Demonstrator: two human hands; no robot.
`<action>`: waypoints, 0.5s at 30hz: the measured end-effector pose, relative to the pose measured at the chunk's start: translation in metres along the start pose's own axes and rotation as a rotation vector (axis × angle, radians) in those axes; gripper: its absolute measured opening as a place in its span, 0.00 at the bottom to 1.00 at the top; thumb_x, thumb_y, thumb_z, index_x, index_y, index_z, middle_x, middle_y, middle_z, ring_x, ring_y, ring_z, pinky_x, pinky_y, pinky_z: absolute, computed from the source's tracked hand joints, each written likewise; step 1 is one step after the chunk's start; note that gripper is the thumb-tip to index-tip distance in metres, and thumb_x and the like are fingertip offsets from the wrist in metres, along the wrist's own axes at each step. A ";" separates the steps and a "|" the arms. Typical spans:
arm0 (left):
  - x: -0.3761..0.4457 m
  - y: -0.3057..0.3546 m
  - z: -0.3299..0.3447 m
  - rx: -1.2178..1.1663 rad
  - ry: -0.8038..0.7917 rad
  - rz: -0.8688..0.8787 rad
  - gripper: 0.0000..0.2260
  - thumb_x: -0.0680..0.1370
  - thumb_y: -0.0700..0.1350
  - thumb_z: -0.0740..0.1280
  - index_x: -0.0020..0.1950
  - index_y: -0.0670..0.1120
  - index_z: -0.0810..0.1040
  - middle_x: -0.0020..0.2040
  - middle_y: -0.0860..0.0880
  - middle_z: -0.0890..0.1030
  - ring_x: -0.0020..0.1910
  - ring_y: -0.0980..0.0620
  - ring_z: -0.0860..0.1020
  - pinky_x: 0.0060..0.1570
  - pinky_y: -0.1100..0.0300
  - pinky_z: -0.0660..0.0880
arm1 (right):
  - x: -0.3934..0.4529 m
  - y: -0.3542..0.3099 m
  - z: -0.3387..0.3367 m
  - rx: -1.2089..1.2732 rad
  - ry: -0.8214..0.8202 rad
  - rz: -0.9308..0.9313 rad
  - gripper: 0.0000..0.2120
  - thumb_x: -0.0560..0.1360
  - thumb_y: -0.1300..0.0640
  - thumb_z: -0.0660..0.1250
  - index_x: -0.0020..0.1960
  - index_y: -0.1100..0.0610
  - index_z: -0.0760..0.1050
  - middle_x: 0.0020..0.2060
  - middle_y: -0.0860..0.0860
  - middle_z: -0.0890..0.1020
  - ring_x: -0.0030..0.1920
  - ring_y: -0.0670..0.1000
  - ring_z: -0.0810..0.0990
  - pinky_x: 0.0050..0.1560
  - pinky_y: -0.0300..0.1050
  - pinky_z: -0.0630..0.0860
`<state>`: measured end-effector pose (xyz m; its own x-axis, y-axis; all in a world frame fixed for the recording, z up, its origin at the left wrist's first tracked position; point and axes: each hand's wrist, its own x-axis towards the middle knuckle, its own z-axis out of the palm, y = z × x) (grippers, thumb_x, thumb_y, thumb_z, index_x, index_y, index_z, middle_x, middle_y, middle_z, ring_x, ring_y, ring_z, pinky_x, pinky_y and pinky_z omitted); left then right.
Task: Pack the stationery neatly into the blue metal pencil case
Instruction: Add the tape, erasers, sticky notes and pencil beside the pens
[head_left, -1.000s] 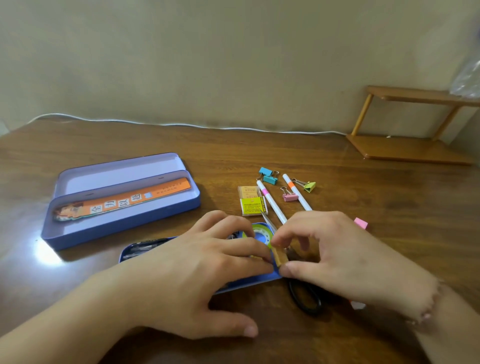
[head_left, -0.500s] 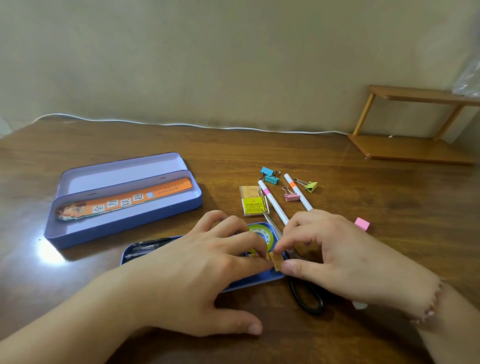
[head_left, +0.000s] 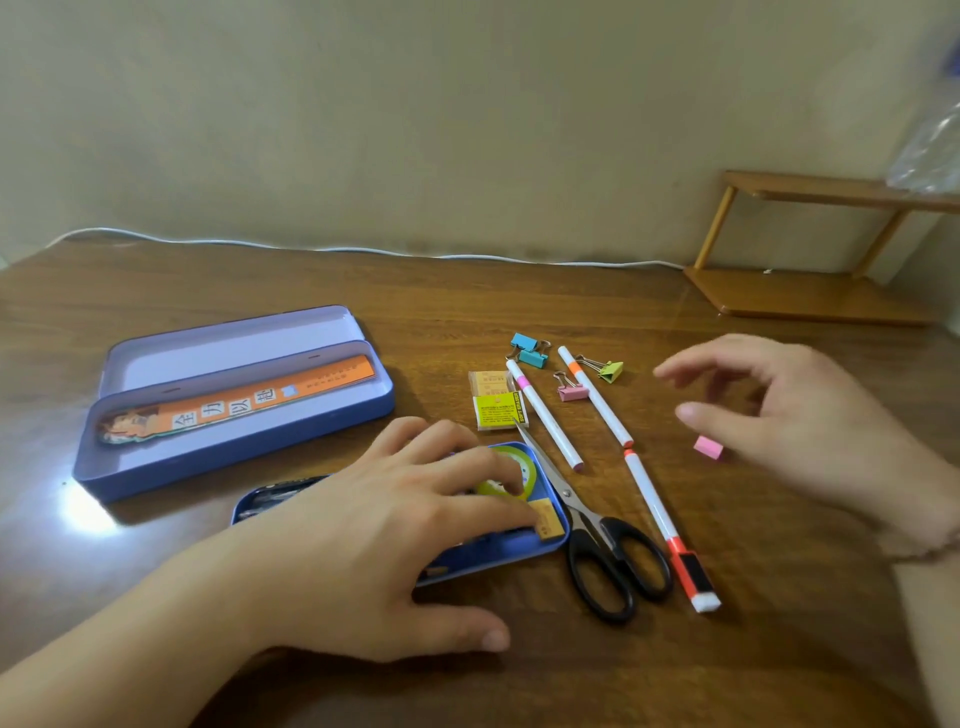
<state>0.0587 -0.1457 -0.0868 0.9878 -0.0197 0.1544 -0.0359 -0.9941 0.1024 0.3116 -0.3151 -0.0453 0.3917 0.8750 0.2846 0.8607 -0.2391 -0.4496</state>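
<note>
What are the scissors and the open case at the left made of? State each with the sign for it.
Scissors: bare metal blades, going by their grey shine; the glossy black loop handles look like plastic. Open case: probably thin painted metal, with a smooth lilac-blue coat, rolled rim and rounded pressed corners, though the look alone cannot rule out plastic.

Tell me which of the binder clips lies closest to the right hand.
The green binder clip, just right of the orange-banded pen. The pink one lies between the two pens, and the two blue ones sit farthest from the right hand.
</note>
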 end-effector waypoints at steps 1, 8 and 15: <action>-0.001 -0.002 -0.001 -0.002 0.024 -0.024 0.29 0.73 0.74 0.57 0.70 0.63 0.68 0.67 0.63 0.68 0.66 0.59 0.64 0.65 0.56 0.64 | 0.001 0.010 -0.004 -0.069 -0.050 0.081 0.14 0.70 0.51 0.73 0.48 0.34 0.75 0.45 0.37 0.79 0.46 0.40 0.76 0.40 0.36 0.70; -0.005 -0.010 0.000 0.029 0.051 -0.177 0.38 0.67 0.79 0.56 0.72 0.63 0.63 0.69 0.65 0.67 0.65 0.60 0.66 0.65 0.56 0.68 | 0.006 0.029 0.004 -0.271 -0.324 0.288 0.12 0.72 0.53 0.72 0.50 0.38 0.75 0.51 0.40 0.77 0.47 0.40 0.74 0.41 0.33 0.70; -0.005 -0.013 0.002 0.010 0.031 -0.193 0.38 0.67 0.80 0.55 0.73 0.63 0.60 0.68 0.65 0.67 0.63 0.62 0.67 0.63 0.57 0.69 | 0.004 0.001 0.023 -0.049 -0.245 0.194 0.11 0.76 0.57 0.67 0.48 0.39 0.79 0.34 0.42 0.83 0.36 0.38 0.81 0.31 0.30 0.74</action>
<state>0.0543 -0.1330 -0.0911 0.9710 0.1749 0.1628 0.1558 -0.9800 0.1236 0.3069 -0.3020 -0.0641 0.4648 0.8852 -0.0176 0.7946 -0.4258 -0.4328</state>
